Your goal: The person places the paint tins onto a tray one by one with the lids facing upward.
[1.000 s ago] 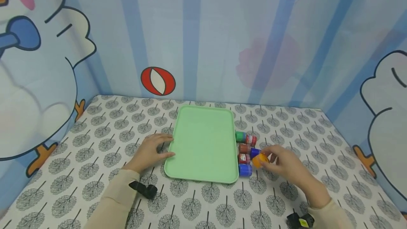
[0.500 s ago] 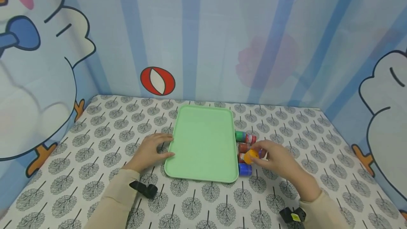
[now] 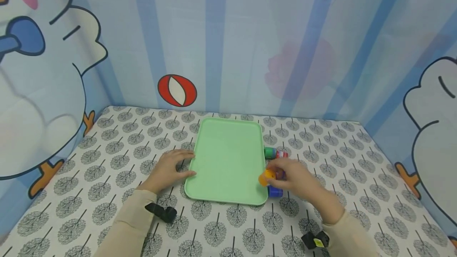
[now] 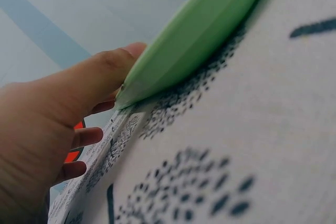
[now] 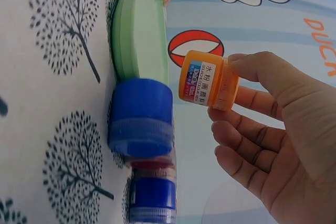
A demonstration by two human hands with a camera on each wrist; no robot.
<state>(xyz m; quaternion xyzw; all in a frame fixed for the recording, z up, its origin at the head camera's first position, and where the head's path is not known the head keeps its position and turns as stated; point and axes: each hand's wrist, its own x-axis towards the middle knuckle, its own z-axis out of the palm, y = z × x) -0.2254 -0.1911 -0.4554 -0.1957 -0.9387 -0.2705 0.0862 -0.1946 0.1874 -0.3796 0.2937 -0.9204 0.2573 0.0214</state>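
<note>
My right hand pinches an orange gouache paint jar by its lid between thumb and fingers. In the head view the jar overlaps the right rim of a light green tray. The right wrist view shows it lying sideways in the air, its white label facing the camera. My left hand rests at the tray's left edge, thumb and fingers spread, with the thumb touching the rim. A blue jar lies beside the tray under my right hand, and another blue-capped jar is behind it.
Right of the tray, a green jar and a red jar lie end to end. My right hand hides more jars in that row. A tree-patterned cloth covers the table, and a cartoon backdrop stands behind it.
My right hand has carried the orange paint jar leftward, from the right side of the jar row to the tray's right rim. The left hand and the tray stay put.
</note>
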